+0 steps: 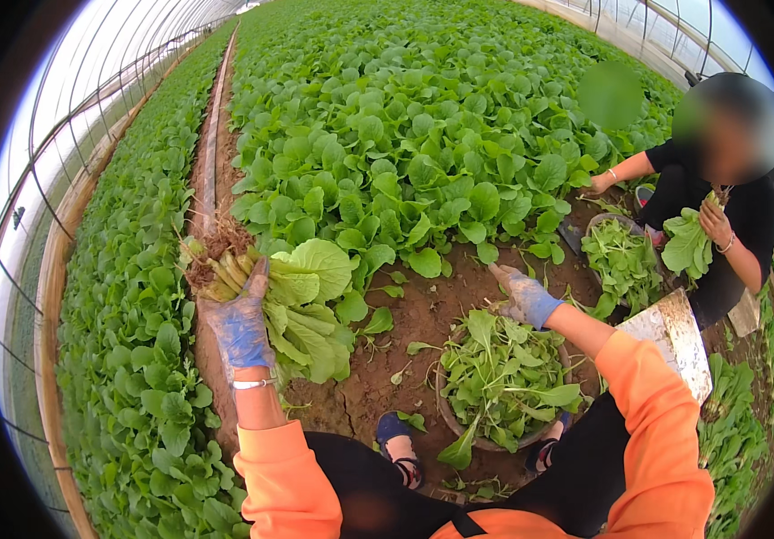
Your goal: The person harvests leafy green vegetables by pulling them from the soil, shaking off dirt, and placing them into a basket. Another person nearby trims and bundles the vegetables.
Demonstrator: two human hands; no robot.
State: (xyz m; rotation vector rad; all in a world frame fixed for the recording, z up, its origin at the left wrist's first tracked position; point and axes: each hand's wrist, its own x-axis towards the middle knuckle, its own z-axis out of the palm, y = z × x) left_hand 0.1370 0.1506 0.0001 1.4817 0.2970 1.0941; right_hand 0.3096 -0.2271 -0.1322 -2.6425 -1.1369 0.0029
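Observation:
My left hand [242,320], in a soiled blue glove, grips a bunch of leafy greens [309,269]. Their roots, with brown soil on them, point up and left, and the leaves hang to the right. My right hand [521,296], gloved too, is held out over bare soil with its fingers apart and nothing visible in it. Just below it, between my feet, a round tub [446,404] is heaped with loose green leaves [505,377]. Uprooted leaves lie scattered on the soil around the tub.
Dense rows of greens [387,135] grow ahead and at the left. A narrow strip [215,128] runs along a furrow. At the right a co-worker [710,202] crouches, holding a plant, by another tub of leaves [622,259]. A dirty white board [673,340] and a pile of greens [730,431] are nearer.

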